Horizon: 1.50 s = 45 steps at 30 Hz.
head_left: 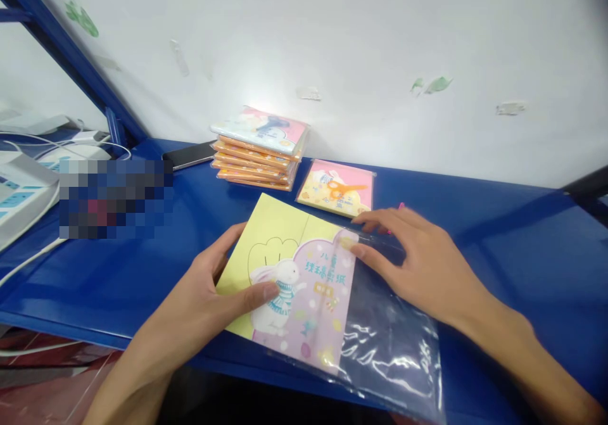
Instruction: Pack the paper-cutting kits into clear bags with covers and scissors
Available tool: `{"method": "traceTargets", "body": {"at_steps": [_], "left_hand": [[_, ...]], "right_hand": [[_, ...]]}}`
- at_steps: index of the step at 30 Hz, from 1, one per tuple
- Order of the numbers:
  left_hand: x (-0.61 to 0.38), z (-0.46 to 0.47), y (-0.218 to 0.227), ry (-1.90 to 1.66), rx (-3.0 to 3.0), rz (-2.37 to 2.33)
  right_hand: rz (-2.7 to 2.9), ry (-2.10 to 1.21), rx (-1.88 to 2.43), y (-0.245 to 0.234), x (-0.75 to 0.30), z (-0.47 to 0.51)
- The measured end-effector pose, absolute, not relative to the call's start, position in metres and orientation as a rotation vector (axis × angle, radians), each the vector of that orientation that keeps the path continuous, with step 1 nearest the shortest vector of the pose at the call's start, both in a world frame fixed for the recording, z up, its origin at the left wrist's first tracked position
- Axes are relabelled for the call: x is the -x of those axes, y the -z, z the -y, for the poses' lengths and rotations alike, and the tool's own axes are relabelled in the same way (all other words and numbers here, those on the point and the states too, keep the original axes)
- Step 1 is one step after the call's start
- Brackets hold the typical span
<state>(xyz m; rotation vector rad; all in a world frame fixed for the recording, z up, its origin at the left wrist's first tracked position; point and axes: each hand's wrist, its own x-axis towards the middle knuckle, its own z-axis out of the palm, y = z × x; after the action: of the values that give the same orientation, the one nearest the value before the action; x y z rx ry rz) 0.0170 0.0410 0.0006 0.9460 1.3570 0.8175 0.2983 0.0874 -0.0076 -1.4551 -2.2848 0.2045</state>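
Observation:
My left hand [213, 285] grips a yellow paper-craft pad [280, 219], its thumb pressing on the front and its fingers behind. Over the pad's right part lies a lilac cover [323, 311] with a white rabbit and Chinese lettering. The cover's right part appears to be inside a clear plastic bag [394, 349], which hangs loose and shiny to the right. At the bag's upper edge is my right hand [418, 260], thumb and fingers closed on the film beside the cover's top corner.
Behind stands a stack of wrapped packs [256, 152]. Beside it lies a pack with orange scissors [337, 187]. A dark phone-like slab [190, 156], a blurred-out patch [114, 197] and white power strips [23, 184] with cables are at left. A white wall [361, 45] backs the blue table [190, 222].

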Motion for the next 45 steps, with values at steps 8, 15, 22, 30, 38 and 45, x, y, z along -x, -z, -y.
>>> {"method": "traceTargets", "body": {"at_steps": [8,15,22,30,38,45], "left_hand": [[-0.013,-0.043,-0.013,-0.641,-1.139,-1.279],[-0.016,-0.048,-0.018,-1.167,-1.148,-1.271],[-0.054,-0.024,0.004,-1.065,-1.152,-1.227],[-0.061,-0.036,-0.024,-1.159,-1.372,-1.311],[-0.036,-0.099,-0.001,-1.019,-1.166,-1.017],[-0.015,-0.154,0.018,-0.826,-1.301,-1.007]], "right_hand": [[1.91,-1.888,1.09,-0.007,-0.305,-0.089],[1.678,-1.657,0.979,0.006,-0.307,-0.095],[1.41,-1.386,0.827,0.021,-0.301,-0.093],[1.486,-1.238,0.934,0.023,-0.305,-0.09],[1.566,-0.938,1.081,0.011,-0.34,-0.121],[2.235,-0.38,1.569,0.03,-0.378,-0.144]]}}
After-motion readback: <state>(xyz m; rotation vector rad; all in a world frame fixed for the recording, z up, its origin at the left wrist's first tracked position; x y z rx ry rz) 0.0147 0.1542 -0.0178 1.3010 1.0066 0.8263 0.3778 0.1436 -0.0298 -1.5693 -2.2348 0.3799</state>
